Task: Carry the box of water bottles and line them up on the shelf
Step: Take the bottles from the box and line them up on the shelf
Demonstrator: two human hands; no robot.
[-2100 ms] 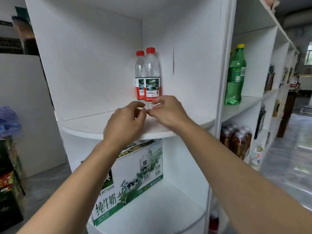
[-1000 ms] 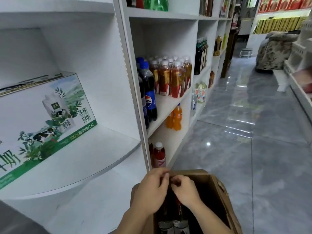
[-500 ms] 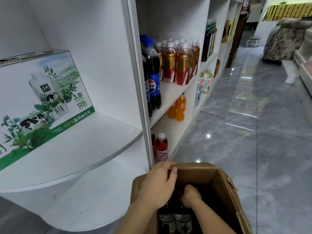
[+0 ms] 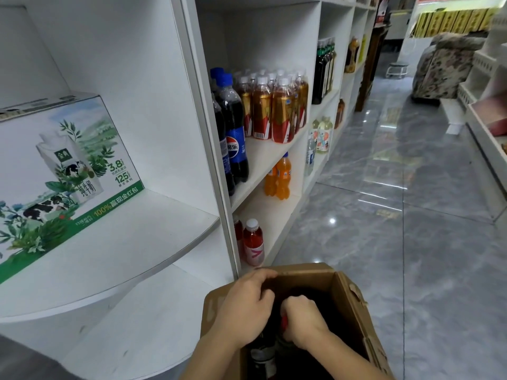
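Note:
An open brown cardboard box (image 4: 354, 311) stands on the floor at the bottom of the view, beside the white corner shelf (image 4: 115, 242). Inside it, in shadow, are water bottles (image 4: 264, 355) with labels. Both my hands are down in the box. My right hand (image 4: 303, 319) is closed around the red cap of one bottle. My left hand (image 4: 247, 308) curls over the box's near-left side, on top of another bottle; its grip is hidden. The upper shelf where bottles were set is out of view.
A milk carton case (image 4: 63, 171) sits on the curved shelf at left. To the right, shelves hold cola (image 4: 233, 133), tea bottles (image 4: 277, 105), orange soda (image 4: 278, 178) and a red drink (image 4: 253, 242). Grey tiled aisle floor (image 4: 397, 229) stretches ahead, with another rack at the far right.
I have turned down from the upper shelf with its two bottles to the box on the floor. Both hands went into the box; the right hand has sunk lower and closed on a cap.

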